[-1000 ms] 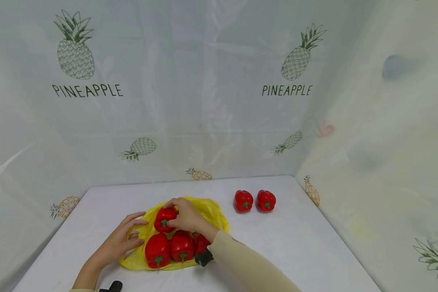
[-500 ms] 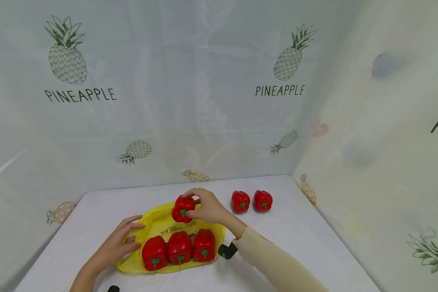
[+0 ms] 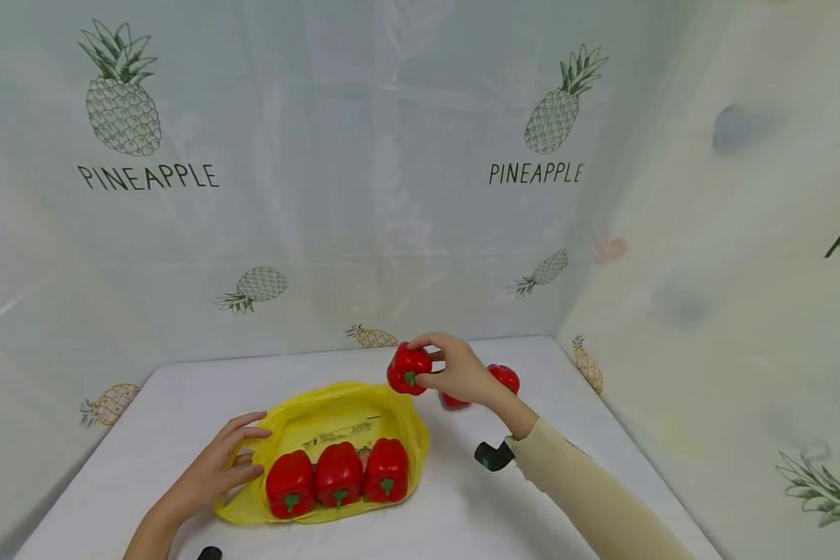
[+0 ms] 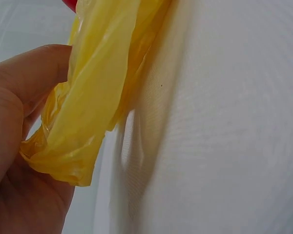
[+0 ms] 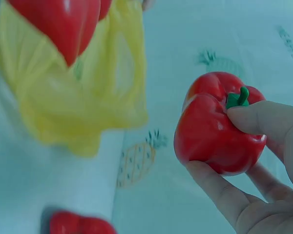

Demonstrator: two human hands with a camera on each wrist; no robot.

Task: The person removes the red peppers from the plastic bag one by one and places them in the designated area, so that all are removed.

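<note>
My right hand (image 3: 462,373) pinches a red bell pepper (image 3: 406,369) with a green stem and holds it above the table, beyond the yellow plastic bag's right rear edge. In the right wrist view, thumb and fingers grip this bell pepper (image 5: 210,131) from opposite sides. The yellow plastic bag (image 3: 297,416) lies spread wide, with three red bell peppers (image 3: 338,473) in a row along its near side. At its left edge my left hand (image 3: 213,474) holds the plastic with curved fingers; the left wrist view shows yellow plastic (image 4: 97,78) between fingers and palm.
Behind the right hand, two more bell peppers stand on the white table (image 3: 203,404): one partly visible (image 3: 505,377), one mostly hidden (image 3: 453,402). A pineapple-print curtain (image 3: 392,194) encloses the back and sides. A black wrist device (image 3: 493,456) hangs below the right forearm.
My right hand has lifted the bell pepper out of the bag's left rear part and carried it right and back. My left hand has stayed at the bag's left edge.
</note>
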